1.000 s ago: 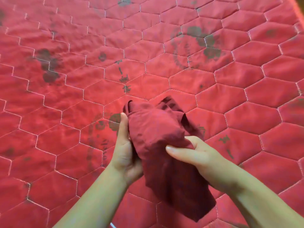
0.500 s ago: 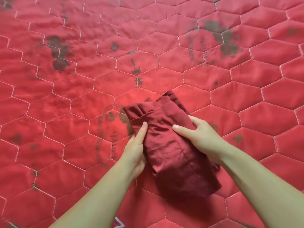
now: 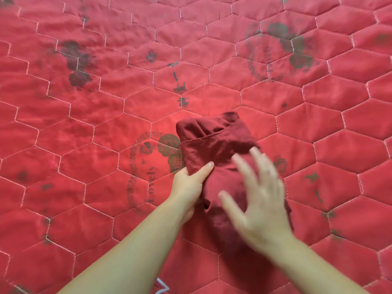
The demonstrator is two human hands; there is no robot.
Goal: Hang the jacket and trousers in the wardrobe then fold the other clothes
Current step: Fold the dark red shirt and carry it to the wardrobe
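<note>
Two hands work a dark red folded cloth garment point(image 3: 214, 145) lying on a red hexagon-quilted bedcover point(image 3: 106, 102). Left hand point(image 3: 188, 183) grips its left edge; right hand point(image 3: 258, 200), blurred, hovers above with fingers spread.

1. One dark red, folded woven-cloth garment point(image 3: 214, 145) is lying on the bedding.
2. One red quilted bedcover point(image 3: 318, 128), stitched in pale hexagons, is filling the whole view.
3. Two bare hands are showing: one left hand point(image 3: 191, 183) and one right hand point(image 3: 261, 200), the right one blurred.
4. Two full round wreath prints in dark ink are showing on the cover, one beside the garment point(image 3: 152, 164) and one at the upper right point(image 3: 280, 49).
5. One small pale blue-white shape point(image 3: 162, 288) is peeking in at the bottom edge; what it is cannot be told.
</note>
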